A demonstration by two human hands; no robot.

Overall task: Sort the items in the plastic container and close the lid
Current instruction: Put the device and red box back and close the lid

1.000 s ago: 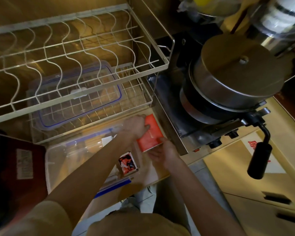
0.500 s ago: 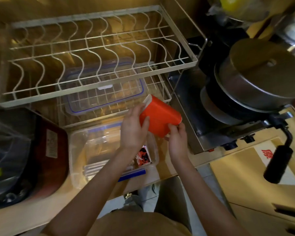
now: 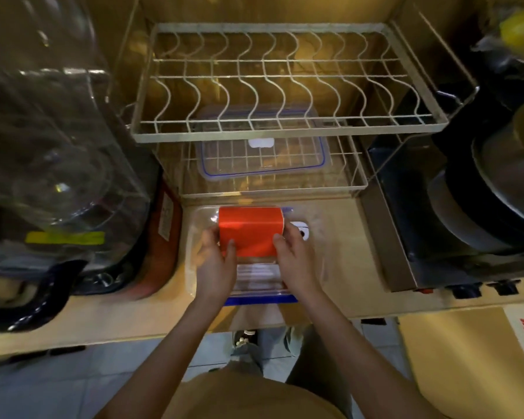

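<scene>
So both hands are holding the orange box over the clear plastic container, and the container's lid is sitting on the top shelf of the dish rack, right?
Not quite. The head view shows the lid on the lower shelf of the dish rack, seen through the wires of the top shelf. The rest holds: the left hand and right hand hold the orange box over the clear plastic container.

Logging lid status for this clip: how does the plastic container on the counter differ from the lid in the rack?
The plastic container sits on the counter, gripped with the orange packet by the left hand and right hand; the lid lies untouched on the rack's lower shelf. The container is deep, the lid flat. Both are clear plastic with blue trim.
</scene>
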